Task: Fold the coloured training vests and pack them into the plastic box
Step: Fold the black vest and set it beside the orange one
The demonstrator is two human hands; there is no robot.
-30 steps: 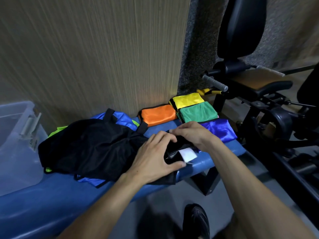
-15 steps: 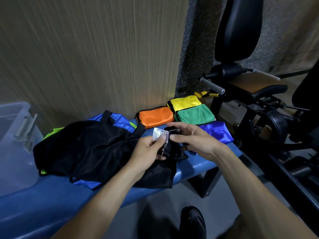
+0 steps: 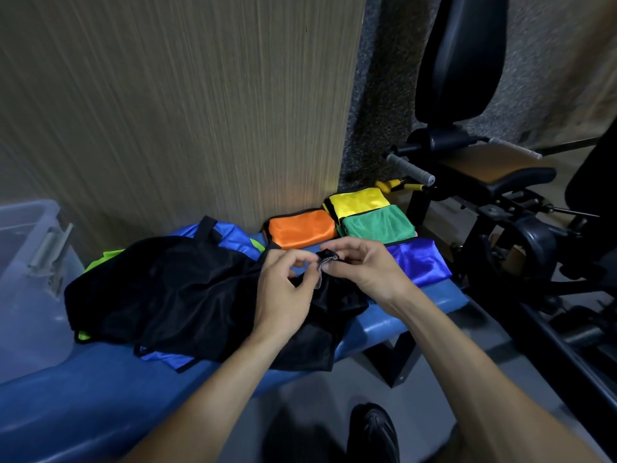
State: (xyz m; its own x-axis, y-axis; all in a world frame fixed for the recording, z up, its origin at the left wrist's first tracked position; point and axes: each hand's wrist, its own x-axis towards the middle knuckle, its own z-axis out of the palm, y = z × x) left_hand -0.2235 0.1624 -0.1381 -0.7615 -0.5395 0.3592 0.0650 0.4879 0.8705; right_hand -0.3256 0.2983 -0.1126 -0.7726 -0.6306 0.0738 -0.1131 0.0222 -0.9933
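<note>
A black vest (image 3: 187,295), limp and light (mesh, by its look), is spread on the blue tabletop (image 3: 66,406), its stitched hem pinched by the right hand (image 3: 364,272). The left hand (image 3: 283,289) is curled just beside it, its grip unclear. Hemmed edges are judged the surest hold.

I see both hands over the blue counter (image 3: 83,396): the right grip (image 3: 362,270) pinches a black vest's (image 3: 187,295) stitched edge, the left grip (image 3: 283,289) curled beside it. Behind the black vest lie folded orange (image 3: 302,228), yellow (image 3: 360,202), green (image 3: 377,225) and purple (image 3: 417,262) vests.
</note>
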